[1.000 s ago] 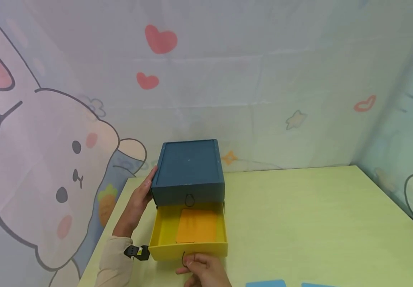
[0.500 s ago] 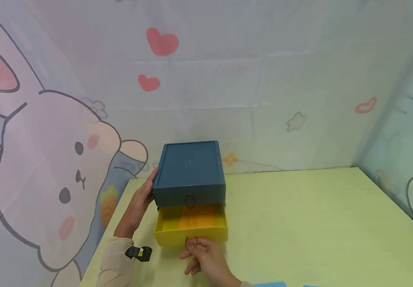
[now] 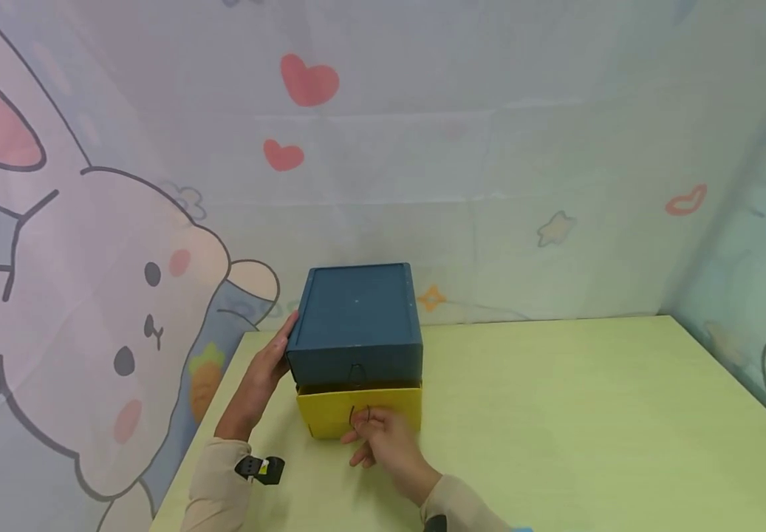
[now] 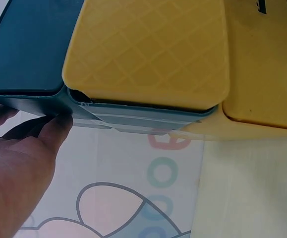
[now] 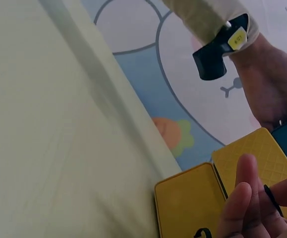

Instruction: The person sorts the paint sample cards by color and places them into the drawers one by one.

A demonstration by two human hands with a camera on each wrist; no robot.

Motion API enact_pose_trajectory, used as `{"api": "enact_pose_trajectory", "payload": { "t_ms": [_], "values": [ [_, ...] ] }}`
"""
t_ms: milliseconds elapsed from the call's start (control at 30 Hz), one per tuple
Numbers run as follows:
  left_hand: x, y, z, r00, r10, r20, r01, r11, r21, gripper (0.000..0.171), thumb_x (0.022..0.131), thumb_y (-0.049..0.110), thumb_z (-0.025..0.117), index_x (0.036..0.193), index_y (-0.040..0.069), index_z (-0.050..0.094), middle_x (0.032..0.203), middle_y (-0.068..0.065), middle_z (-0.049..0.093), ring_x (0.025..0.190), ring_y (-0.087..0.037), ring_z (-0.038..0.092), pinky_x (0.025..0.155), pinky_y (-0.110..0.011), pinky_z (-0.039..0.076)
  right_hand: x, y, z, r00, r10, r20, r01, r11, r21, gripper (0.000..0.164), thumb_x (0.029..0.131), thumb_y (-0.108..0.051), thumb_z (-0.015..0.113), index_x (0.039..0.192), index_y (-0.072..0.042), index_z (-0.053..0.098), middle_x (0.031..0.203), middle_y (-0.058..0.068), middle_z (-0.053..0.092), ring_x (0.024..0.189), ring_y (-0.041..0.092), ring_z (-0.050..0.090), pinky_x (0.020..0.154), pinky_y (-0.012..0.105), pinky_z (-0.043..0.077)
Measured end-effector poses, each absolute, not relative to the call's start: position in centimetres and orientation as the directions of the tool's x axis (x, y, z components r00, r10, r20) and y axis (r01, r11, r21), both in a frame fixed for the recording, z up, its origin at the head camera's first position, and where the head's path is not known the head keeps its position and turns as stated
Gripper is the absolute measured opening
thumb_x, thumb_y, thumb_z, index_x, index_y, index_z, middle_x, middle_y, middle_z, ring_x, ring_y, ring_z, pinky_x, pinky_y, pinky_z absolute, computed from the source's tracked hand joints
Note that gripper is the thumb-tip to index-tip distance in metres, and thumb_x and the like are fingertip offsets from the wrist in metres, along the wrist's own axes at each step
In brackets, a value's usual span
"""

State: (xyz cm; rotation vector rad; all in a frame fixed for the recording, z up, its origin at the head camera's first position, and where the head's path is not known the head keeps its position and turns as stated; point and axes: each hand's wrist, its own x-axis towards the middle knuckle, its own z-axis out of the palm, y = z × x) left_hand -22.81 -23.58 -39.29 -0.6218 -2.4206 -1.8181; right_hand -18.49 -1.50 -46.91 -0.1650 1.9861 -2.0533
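A drawer box stands on the table, its dark blue top (image 3: 359, 310) above a yellow drawer (image 3: 323, 414) whose front juts slightly beyond the blue part. In the left wrist view the drawer's side (image 4: 148, 49) has a lattice pattern. My right hand (image 3: 385, 443) pinches the black loop handle (image 5: 272, 199) on the drawer front. Against the left side of the blue part lies my left hand (image 3: 266, 373), its fingers extended; some fingertips are hidden behind the box. The drawer's inside is out of sight.
A second yellow front (image 5: 190, 203) with its own black loop sits below, nearest the table. The pale green table (image 3: 555, 414) stretches right. A cartoon-printed cloth (image 3: 422, 148) hangs behind. A bit of something blue (image 3: 522, 529) shows at the bottom edge.
The right hand has pushed the yellow drawer inward, nearly into the box. The orange, flat item inside has gone from sight. The left hand has stayed on the box's side.
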Motion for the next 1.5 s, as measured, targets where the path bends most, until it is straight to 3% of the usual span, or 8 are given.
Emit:
{"api": "enact_pose_trajectory", "payload": {
  "t_ms": [300,600,967,1500],
  "values": [
    [-23.0,-23.6,-39.6,-0.914,0.291,0.282,0.348,0.210,0.913,0.059,0.111,0.042,0.018,0.164,0.018,0.009,0.171,-0.012,0.002,0.157,-0.043,0.007,0.123,-0.067,0.013,-20.1,-1.4,-46.9,-0.952,-0.284,-0.110,0.117,-0.009,-0.993,0.032,0.102,-0.024,0.057,0.119,0.003,0.064,0.096,0.012,0.077,0.057,0.008,0.066,0.053,0.021,0.052],
    [-23.1,-23.5,-39.5,-0.912,0.293,0.288,0.357,0.217,0.909,0.059,0.110,0.043,0.018,0.164,0.020,0.008,0.171,-0.011,0.001,0.157,-0.042,0.006,0.123,-0.068,0.013,-19.6,-0.6,-50.0,-0.942,-0.252,-0.222,0.207,0.083,-0.975,0.028,0.098,-0.024,0.064,0.102,0.004,0.067,0.074,0.002,0.070,0.056,0.009,0.064,0.051,0.023,0.053],
    [-23.2,-23.6,-39.5,-0.911,0.292,0.291,0.361,0.223,0.906,0.059,0.111,0.042,0.018,0.164,0.018,0.009,0.171,-0.012,0.003,0.157,-0.042,0.008,0.123,-0.067,0.014,-20.2,-1.3,-51.0,-0.915,-0.253,-0.315,0.336,-0.040,-0.941,0.040,0.101,-0.031,0.059,0.112,0.007,0.066,0.090,0.010,0.079,0.058,0.009,0.068,0.053,0.022,0.056],
    [-22.9,-23.8,-39.7,-0.915,0.289,0.283,0.351,0.223,0.909,0.059,0.111,0.043,0.018,0.164,0.019,0.009,0.171,-0.011,0.003,0.157,-0.042,0.007,0.123,-0.066,0.015,-20.4,-2.1,-51.6,-0.936,-0.217,-0.275,0.295,-0.063,-0.953,0.033,0.103,-0.018,0.055,0.112,0.012,0.066,0.101,0.019,0.077,0.058,0.006,0.069,0.052,0.020,0.055]
  ]
}}
